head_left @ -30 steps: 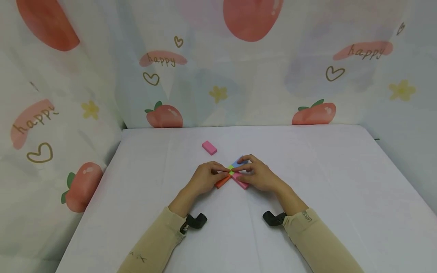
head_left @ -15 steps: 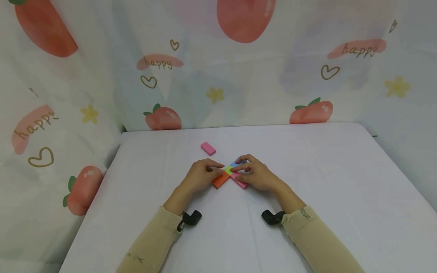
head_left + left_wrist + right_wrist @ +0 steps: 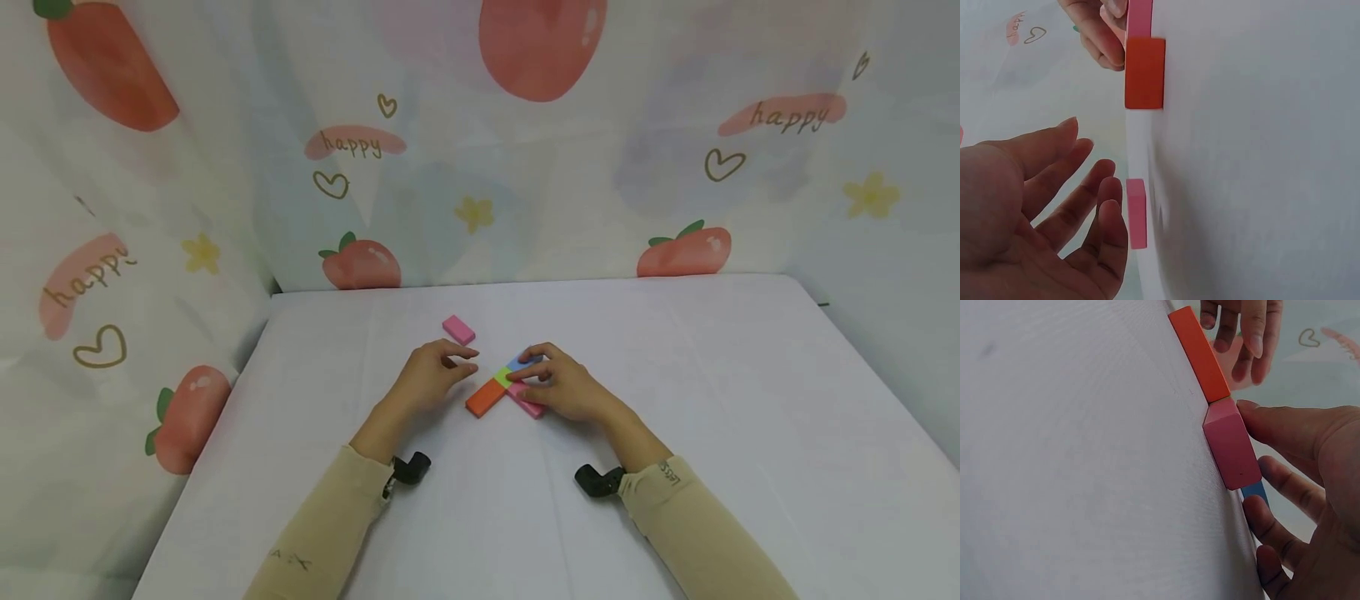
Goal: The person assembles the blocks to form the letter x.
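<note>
An orange block (image 3: 486,398), a small green block (image 3: 502,378) and a blue block (image 3: 517,364) lie end to end in a slanting row. A pink block (image 3: 530,403) meets the row at an angle. My right hand (image 3: 567,385) rests on these blocks with loosely bent fingers; its thumb (image 3: 1272,422) touches the pink block. To the left, my left hand (image 3: 429,372) is held above the table with fingers apart and nothing between them. Just beyond its fingertips lies a second pink block (image 3: 459,330). The right fingers partly hide the blue and green blocks.
A white cloth covers the table (image 3: 660,350). Behind it and along the left hangs a curtain (image 3: 555,192) printed with fruit, hearts and lettering. Black wrist-worn pieces (image 3: 597,481) stick out at both cuffs.
My left hand has let go of the orange block and moved left and away, near the loose pink block. My right hand has stayed at the joined blocks.
</note>
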Demonstrator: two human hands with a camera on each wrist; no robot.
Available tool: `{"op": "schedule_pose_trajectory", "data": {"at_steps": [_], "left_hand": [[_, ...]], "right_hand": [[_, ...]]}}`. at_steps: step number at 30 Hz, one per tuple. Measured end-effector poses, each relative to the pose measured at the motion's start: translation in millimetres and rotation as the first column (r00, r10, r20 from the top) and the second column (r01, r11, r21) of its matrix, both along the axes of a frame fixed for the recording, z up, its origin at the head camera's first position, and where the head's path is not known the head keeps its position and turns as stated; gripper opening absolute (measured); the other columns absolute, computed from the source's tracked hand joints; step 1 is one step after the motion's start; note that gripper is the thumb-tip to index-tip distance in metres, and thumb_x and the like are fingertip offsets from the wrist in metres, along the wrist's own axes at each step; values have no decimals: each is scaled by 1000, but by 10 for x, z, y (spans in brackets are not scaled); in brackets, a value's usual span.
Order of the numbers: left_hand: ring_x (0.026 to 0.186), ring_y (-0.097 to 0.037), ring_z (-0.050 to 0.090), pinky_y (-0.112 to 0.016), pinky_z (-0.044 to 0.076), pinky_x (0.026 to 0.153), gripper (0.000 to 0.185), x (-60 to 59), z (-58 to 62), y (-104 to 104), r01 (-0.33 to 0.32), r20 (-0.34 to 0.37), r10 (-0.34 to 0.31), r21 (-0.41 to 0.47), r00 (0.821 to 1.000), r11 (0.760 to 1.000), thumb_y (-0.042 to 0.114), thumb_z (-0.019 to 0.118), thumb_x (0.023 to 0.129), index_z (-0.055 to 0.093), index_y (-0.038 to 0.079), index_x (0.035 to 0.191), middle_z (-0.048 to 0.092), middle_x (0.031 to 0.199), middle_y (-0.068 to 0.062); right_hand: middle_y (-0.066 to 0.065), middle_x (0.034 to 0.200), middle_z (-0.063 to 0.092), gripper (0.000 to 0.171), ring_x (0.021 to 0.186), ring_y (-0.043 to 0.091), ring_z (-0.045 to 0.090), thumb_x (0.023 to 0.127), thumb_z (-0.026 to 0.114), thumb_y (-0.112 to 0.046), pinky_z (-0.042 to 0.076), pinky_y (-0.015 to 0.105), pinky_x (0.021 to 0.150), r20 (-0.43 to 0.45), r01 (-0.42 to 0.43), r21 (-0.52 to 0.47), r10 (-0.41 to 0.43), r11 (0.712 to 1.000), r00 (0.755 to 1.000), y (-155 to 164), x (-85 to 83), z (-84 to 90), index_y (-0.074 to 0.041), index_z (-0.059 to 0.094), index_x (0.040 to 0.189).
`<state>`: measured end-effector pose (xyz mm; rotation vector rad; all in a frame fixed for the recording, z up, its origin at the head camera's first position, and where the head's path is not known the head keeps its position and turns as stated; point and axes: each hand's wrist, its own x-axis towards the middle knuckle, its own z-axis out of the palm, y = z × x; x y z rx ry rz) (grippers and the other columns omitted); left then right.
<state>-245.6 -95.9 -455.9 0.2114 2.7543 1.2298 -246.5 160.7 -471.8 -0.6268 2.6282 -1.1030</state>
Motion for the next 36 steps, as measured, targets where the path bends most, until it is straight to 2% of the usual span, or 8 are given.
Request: {"op": "schedule_pose_trajectory", "data": {"at_steps": [5,10,18,22,29,36], "left_hand": [[101,-16,58,-33,50,78,29,-74,6,-49,-25,-18,25,12,1000,1000,31,72,87,71,27,116,65,116,3],[114,-19,54,-41,50,91,30,-147,13,-73,-52,-4,52,-2,999,999,32,71,88,69,28,118,61,121,3],[125,-23,50,-47,40,107,27,-278,34,-116,-61,-46,58,-53,997,997,30,70,89,70,23,116,56,125,3],[128,-23,47,-47,39,109,30,-337,38,-133,-62,-33,60,-77,998,995,29,69,90,68,23,119,53,129,1],[125,-24,49,-46,39,109,31,-462,20,-164,-40,-84,30,-119,996,992,26,69,90,68,21,121,54,128,-2],[123,-26,50,-44,42,106,29,-557,35,-158,-3,-96,-11,-141,995,990,25,68,91,69,22,119,54,125,-1]], "right_hand": [[-7,136,46,30,123,23,48,86,73,-30,36,47,98,6,7,-10,-7,1000,1000,-3,9,8,-30,72,116],[-7,137,45,29,121,22,49,87,73,-30,36,48,97,5,14,4,-14,1000,1000,-3,10,12,-31,71,116],[-7,137,45,28,117,22,50,87,72,-29,38,48,97,12,16,16,-16,1000,1000,4,10,19,-31,71,116],[-8,137,45,28,117,22,50,88,72,-30,38,47,98,27,18,8,-18,1000,999,5,7,15,-31,71,116],[-6,138,45,30,117,24,51,87,72,-30,40,49,97,28,3,-8,-3,1000,1000,5,8,10,-29,71,117],[-8,137,45,29,118,22,49,87,72,-30,39,48,99,43,12,-20,-11,1000,999,0,3,10,-31,71,116]]}}
